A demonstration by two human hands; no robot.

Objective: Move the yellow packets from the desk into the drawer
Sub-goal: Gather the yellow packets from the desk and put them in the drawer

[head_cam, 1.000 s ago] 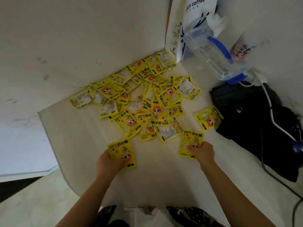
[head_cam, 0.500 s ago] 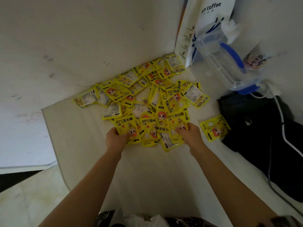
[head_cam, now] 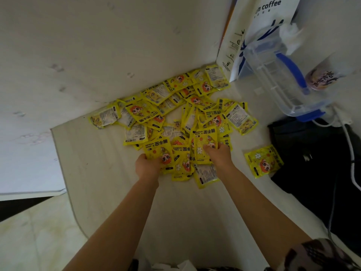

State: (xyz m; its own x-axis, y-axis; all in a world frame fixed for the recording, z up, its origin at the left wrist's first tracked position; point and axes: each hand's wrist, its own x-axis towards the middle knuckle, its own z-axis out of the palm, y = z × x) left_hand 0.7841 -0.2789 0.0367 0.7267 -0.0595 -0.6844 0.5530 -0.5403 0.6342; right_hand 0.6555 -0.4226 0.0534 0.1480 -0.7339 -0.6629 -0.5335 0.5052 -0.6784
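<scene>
A heap of several yellow hand-warmer packets (head_cam: 175,112) lies on the pale desk (head_cam: 109,173), spread from the wall to the middle. My left hand (head_cam: 146,167) grips one yellow packet (head_cam: 159,151) at the heap's near edge. At the same edge, just to the right, my right hand (head_cam: 218,155) holds another yellow packet (head_cam: 205,141). One stray packet (head_cam: 262,160) rests apart at the right, beside the black bag. No drawer shows in this view.
A black bag (head_cam: 312,173) with a white cable (head_cam: 349,145) over it fills the right side. Behind it stand a clear jug with a blue handle (head_cam: 279,79), a white coffee bag (head_cam: 252,26) and a cup (head_cam: 322,79). The wall (head_cam: 97,45) bounds the desk at the back.
Both hands carried their packets from the near desk forward to the heap's edge and closer together. The view also moved nearer to the heap.
</scene>
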